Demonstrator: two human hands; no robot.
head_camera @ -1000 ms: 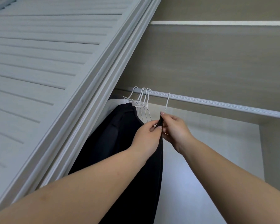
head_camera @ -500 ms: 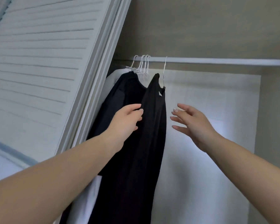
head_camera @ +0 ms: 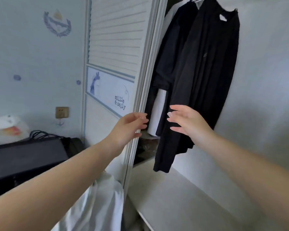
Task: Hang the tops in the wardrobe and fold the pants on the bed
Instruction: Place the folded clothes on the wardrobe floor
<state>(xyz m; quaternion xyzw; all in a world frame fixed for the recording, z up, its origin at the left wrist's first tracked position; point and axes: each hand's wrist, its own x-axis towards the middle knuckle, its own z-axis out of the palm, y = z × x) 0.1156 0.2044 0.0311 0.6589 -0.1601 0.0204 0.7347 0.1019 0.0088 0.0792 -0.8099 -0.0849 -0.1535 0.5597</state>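
Black top (head_camera: 207, 67) hanging on its hanger inside the wardrobe, just right of the louvred sliding door (head_camera: 117, 35); left hand (head_camera: 130, 125) and right hand (head_camera: 187, 121) both empty, fingers loosely spread, so brushing its hem could probably unhook it.

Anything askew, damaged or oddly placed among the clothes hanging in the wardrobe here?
Nothing stands out. The front black top hangs straight beside another black garment; both hands, left hand and right hand, are off it.

Right of centre, the wardrobe shelf (head_camera: 182, 194) lies bare below the hanging black tops (head_camera: 205, 77); the louvred door (head_camera: 117, 39) blocks the centre-left.
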